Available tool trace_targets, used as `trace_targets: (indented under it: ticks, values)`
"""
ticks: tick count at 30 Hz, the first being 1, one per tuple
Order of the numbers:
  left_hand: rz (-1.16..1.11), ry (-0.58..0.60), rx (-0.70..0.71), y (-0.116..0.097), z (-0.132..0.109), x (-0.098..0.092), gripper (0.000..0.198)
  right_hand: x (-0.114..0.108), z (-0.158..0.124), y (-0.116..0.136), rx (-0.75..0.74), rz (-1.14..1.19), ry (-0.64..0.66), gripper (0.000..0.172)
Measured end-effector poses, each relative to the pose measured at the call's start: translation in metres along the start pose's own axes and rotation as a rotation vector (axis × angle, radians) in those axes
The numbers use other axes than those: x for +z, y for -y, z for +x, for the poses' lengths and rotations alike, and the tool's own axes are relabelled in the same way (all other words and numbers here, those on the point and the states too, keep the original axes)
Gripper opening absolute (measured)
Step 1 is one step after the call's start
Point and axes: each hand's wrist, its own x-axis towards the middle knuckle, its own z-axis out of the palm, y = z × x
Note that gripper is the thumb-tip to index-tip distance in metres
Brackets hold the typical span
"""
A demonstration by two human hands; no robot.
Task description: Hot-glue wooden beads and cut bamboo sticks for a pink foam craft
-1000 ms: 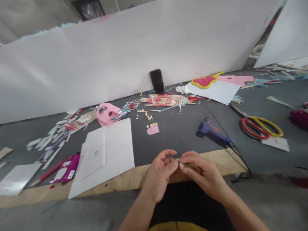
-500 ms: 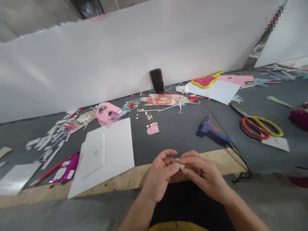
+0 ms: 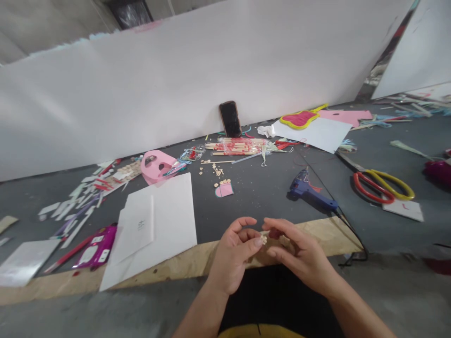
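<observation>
Between thumb and forefinger, my left hand (image 3: 236,256) pinches a small pale flower-shaped piece (image 3: 263,240) over the table's front edge. My right hand (image 3: 305,256) is just right of it, thumb and fingers apart, with nothing seen between them. Farther back on the dark table lies a small pink rounded piece (image 3: 224,189) with several pale flower pieces along its top edge. More tiny pale pieces (image 3: 218,172) are scattered behind it. A blue glue gun (image 3: 313,195) rests on the table beyond my right hand.
White sheets (image 3: 165,230) and a purple package (image 3: 96,249) lie left. Red-and-yellow scissors (image 3: 375,185) are at the right, with the glue gun's cable running over the front edge. A phone (image 3: 230,119) leans on the white board behind wrapped sticks (image 3: 239,146).
My right thumb and fingers have parted and drawn slightly away from the small flower piece. It stays in my left fingers, shifted a little left and up.
</observation>
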Motion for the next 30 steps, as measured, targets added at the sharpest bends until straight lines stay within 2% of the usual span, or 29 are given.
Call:
trace_targets:
  ticks: [3, 5, 14, 16, 18, 21, 23, 27, 30]
  values:
    - [0.026, -0.038, 0.093, 0.001, 0.002, -0.002, 0.04, 0.002, -0.002, -0.002, 0.048, -0.011, -0.034, 0.027]
    - [0.05, -0.05, 0.12, 0.001, 0.003, -0.002, 0.04, 0.003, -0.001, -0.002, 0.042, -0.017, -0.037, 0.026]
    - [0.123, -0.017, 0.125, 0.005, 0.003, -0.002, 0.037, 0.0, 0.009, 0.005, -0.134, -0.21, 0.03, 0.019]
    - [0.234, -0.06, 0.194, 0.004, 0.002, -0.006, 0.031, -0.004, 0.013, 0.004, -0.148, -0.245, 0.036, 0.019]
    - [0.452, -0.128, 0.319, 0.002, 0.0, -0.014, 0.025, -0.008, 0.02, 0.0, -0.153, -0.283, 0.033, 0.018]
    - [0.782, -0.204, 0.539, 0.001, -0.006, -0.033, 0.021, -0.013, 0.042, -0.005, -0.151, -0.345, 0.052, 0.016]
    - [0.913, -0.223, 0.641, 0.002, -0.009, -0.046, 0.02, -0.014, 0.065, -0.008, -0.161, -0.389, 0.1, 0.015]
    - [1.059, -0.254, 0.746, 0.009, -0.01, -0.062, 0.023, -0.001, 0.121, -0.019, -0.131, -0.493, 0.184, 0.015]
    - [1.155, -0.205, 0.818, 0.012, -0.007, -0.064, 0.022, 0.017, 0.155, -0.033, -0.104, -0.553, 0.179, 0.014]
